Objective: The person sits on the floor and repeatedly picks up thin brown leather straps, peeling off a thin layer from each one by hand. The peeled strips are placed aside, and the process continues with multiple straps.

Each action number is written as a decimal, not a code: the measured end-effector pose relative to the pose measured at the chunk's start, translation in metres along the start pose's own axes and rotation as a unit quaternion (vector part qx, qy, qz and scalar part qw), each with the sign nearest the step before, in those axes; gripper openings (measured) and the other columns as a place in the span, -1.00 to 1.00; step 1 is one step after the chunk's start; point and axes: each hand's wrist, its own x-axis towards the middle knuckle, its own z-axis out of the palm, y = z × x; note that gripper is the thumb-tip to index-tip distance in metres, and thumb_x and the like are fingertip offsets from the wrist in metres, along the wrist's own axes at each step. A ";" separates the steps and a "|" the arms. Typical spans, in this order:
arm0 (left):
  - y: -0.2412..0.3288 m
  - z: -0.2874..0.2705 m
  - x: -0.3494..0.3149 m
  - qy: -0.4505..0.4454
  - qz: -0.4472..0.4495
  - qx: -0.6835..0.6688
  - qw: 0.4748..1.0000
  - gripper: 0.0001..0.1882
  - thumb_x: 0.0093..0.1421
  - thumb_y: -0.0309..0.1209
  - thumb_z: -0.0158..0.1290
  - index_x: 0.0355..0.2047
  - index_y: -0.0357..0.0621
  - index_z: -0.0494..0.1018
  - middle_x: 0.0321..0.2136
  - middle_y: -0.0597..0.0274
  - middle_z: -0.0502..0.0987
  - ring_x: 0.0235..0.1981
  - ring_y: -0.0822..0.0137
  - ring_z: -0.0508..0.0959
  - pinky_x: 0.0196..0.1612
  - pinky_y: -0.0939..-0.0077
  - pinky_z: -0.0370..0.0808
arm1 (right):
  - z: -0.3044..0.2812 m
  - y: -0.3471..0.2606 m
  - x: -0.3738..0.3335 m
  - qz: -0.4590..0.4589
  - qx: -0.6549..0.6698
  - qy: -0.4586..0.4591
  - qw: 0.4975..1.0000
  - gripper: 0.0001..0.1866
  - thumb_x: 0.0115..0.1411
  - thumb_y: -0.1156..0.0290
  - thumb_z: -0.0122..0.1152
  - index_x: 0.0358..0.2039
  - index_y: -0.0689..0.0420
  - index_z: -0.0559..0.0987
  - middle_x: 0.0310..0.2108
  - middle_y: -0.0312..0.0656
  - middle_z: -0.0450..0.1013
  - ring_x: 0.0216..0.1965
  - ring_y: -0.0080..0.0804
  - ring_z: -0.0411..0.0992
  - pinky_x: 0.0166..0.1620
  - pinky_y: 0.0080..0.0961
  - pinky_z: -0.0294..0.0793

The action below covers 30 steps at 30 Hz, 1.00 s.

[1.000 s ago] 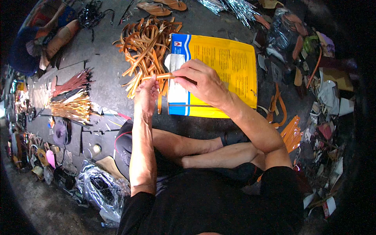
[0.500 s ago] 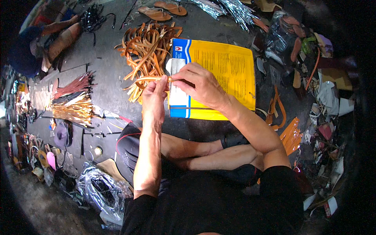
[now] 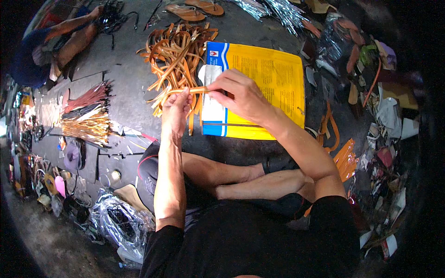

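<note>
A narrow tan strap (image 3: 198,90), leather-like, is stretched level between my two hands. My left hand (image 3: 175,110) is closed, pinching it between thumb and fingers at the edge of a tangled heap of similar straps (image 3: 178,55). My right hand (image 3: 242,95) pinches the strap's other side, above a yellow, blue and white printed panel (image 3: 269,69). Part of the strap beyond the right fingertips is hidden by the hand. Across the panel's near part lies a thin dark rod (image 3: 241,124).
Sandals (image 3: 185,12) lie beyond the heap. Another person (image 3: 34,60) sits at far left, near bundled brown and gold strips (image 3: 85,120). Clear plastic wrap (image 3: 120,222) is at near left. Scraps (image 3: 384,116) and orange strips (image 3: 345,160) lie to the right.
My hands have drawn apart, the left one shifting a little left and down, so more of the strap shows between them. A strap end now hangs below my left hand's right side.
</note>
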 end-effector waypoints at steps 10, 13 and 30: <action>0.002 -0.030 0.005 0.016 0.026 -0.008 0.999 -0.85 0.24 -0.36 0.17 -0.42 -0.11 0.48 -0.52 0.33 0.54 -0.52 0.58 0.48 -0.47 0.77 0.34 | 0.009 0.004 0.002 -0.029 -0.012 -0.004 0.999 -0.91 0.06 0.48 0.31 -0.46 0.18 0.56 -0.42 -0.18 0.43 -0.32 -0.17 0.44 -0.24 -0.31 0.46; 0.010 -0.028 -0.002 0.019 0.012 -0.022 0.999 -0.86 0.24 -0.35 0.16 -0.40 -0.10 0.48 -0.50 0.31 0.55 -0.47 0.52 0.53 -0.36 0.72 0.45 | 0.004 -0.005 -0.008 -0.040 -0.116 -0.045 0.991 -0.83 0.07 0.55 0.27 -0.28 0.22 0.57 -0.39 -0.18 0.41 -0.31 -0.24 0.42 -0.24 -0.35 0.44; 0.067 -0.054 0.007 -0.021 0.176 0.577 0.797 -0.36 0.34 -0.06 -0.02 0.26 -0.24 0.22 -0.02 -0.10 0.50 0.06 0.25 0.47 0.10 0.38 0.38 | -0.231 0.020 -0.204 0.366 -0.134 0.308 0.868 -0.79 0.26 0.33 0.20 -0.18 0.17 0.62 -0.28 -0.18 0.56 -0.25 -0.42 0.52 -0.19 -0.52 0.48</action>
